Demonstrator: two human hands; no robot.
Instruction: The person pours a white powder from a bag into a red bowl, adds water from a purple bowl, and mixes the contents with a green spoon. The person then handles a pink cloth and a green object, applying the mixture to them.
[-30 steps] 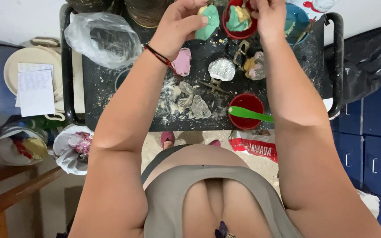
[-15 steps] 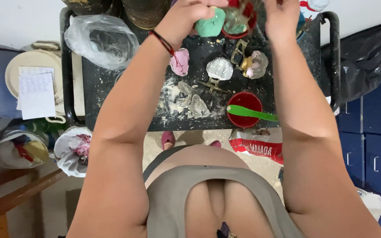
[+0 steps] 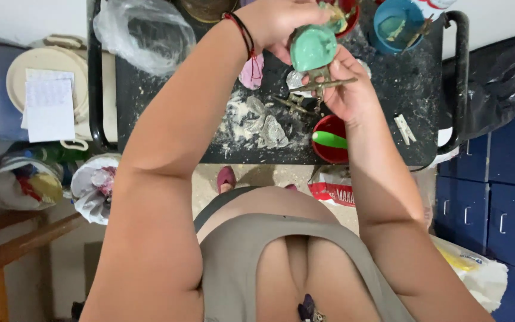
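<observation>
Green and soft-looking, the rubbery mold (image 3: 312,48) is now closer to us than it was a moment ago, lifted above the black tray table (image 3: 424,95). Our left hand (image 3: 275,21) grips its top. Our right hand (image 3: 344,89) is closed on a thin metal cross (image 3: 323,85) just under it, so the 2 hands now work together.

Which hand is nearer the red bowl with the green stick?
Right. The right hand is just above the red bowl; the left hand is farther up, on the green mould.
</observation>
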